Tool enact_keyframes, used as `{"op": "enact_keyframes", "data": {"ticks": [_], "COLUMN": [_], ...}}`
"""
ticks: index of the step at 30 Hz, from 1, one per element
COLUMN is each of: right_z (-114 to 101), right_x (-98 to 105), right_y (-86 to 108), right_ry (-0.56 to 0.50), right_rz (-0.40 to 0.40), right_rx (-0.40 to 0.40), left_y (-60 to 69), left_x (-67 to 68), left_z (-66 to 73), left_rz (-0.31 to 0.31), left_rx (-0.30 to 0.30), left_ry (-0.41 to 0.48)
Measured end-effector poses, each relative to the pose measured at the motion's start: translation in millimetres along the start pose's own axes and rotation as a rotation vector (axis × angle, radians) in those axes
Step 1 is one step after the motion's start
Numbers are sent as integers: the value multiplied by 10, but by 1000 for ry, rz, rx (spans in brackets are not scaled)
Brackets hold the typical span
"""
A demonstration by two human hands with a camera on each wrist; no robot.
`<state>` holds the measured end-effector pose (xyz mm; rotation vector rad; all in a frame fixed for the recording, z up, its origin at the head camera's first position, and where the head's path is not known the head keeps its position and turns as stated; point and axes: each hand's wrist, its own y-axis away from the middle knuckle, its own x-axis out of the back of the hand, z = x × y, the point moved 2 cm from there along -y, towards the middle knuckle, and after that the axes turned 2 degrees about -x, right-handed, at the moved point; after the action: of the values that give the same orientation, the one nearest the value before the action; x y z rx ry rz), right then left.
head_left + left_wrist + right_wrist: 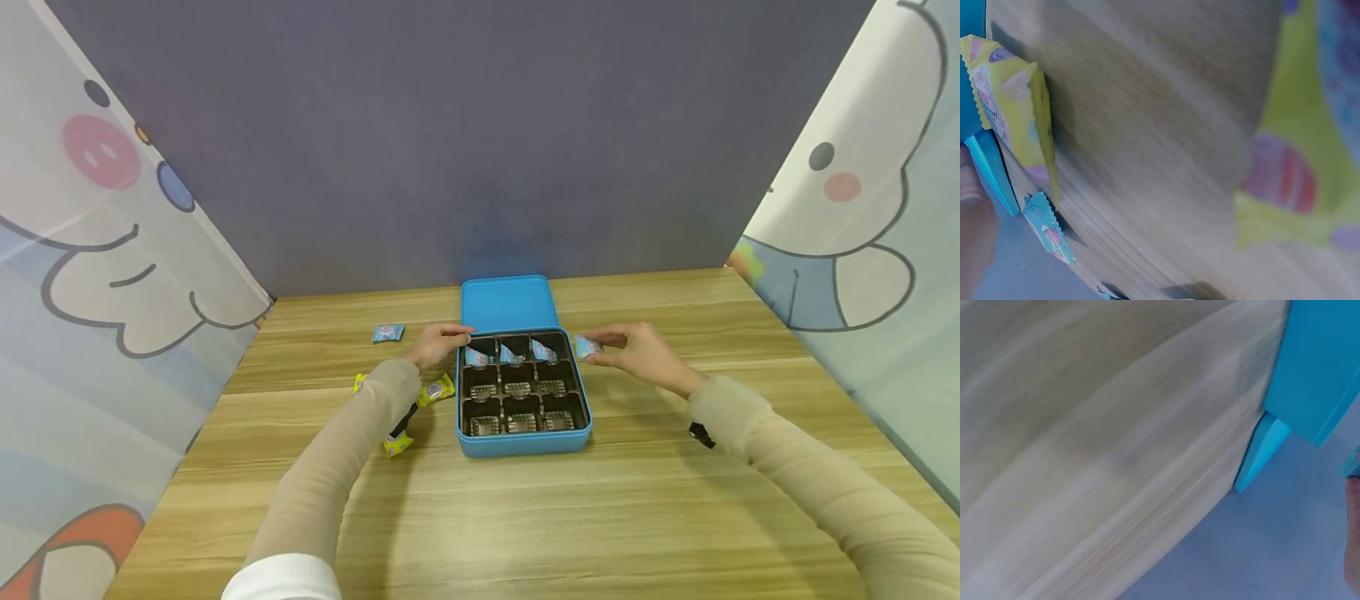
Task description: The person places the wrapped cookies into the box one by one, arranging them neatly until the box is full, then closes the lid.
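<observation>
A blue box (522,443) with a black divided tray stands on the table. Its back row holds three blue-wrapped candies, among them the middle candy (511,356); the middle and front rows of compartments hold none. My left hand (433,345) grips the box's back left corner between thumb and finger. Just off the right side of the box, my right hand (637,354) pinches another blue-wrapped candy (587,347). Only a corner of that candy (1352,464) shows in the right wrist view, at the right edge.
The blue lid (508,302) lies open behind the box. Several yellow-wrapped candies, such as one yellow candy (437,390), lie left of the box around my left forearm. Farther back on the left is a loose blue candy (387,333). A grey panel (480,142) rises behind the table.
</observation>
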<state>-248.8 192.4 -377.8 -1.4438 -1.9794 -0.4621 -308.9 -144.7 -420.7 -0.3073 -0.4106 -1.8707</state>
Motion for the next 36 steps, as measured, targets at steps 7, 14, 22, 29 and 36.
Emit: {"op": "enact_keyframes", "data": {"ticks": [7,14,22,29,36], "right_z": [-157,-338,-491,-566,-634], "right_x": [-52,-149,-313,-480,-602], "right_y": [-67,-129,-182,-254,-305], "right_ry": [-13,-109,-132,-112,-125], "right_rz": [4,-23,-54,-101,-130], "right_rx": [-5,16,59,96,116], "left_y": [-15,-39,-9,9,-20], "left_x": [3,30,-9,-22,-2], "left_z": [1,-23,-2,-15,-38], "left_rz": [9,17,11,11,8], "left_rx": [5,19,14,17,6], "left_ry": [16,11,21,22,23]}}
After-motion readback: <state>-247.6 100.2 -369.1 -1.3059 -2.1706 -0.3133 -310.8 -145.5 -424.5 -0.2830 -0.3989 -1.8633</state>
